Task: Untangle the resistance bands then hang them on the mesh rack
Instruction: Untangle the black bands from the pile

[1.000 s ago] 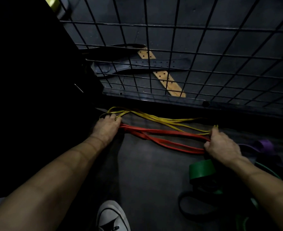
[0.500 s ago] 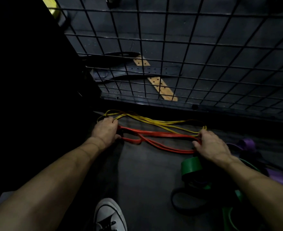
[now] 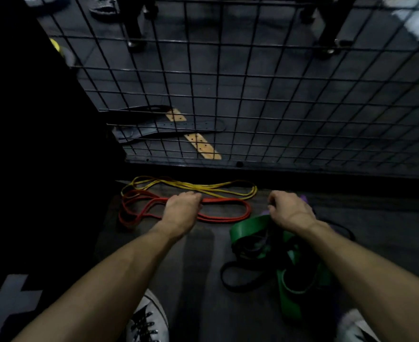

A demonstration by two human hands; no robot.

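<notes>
Looks like a gym storage corner to us: dark rubber floor [image 3: 203, 280], black mesh rack [image 3: 277, 107], leather lifting belts [image 3: 173, 127] behind it, coloured resistance bands [image 3: 203, 187] on the floor.

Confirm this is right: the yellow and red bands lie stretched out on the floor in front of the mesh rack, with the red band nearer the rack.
Wrong on one point. The head view shows the yellow band nearer the mesh rack; the red band lies on the person's side of it. Both lie on the floor in front of the rack.
</notes>
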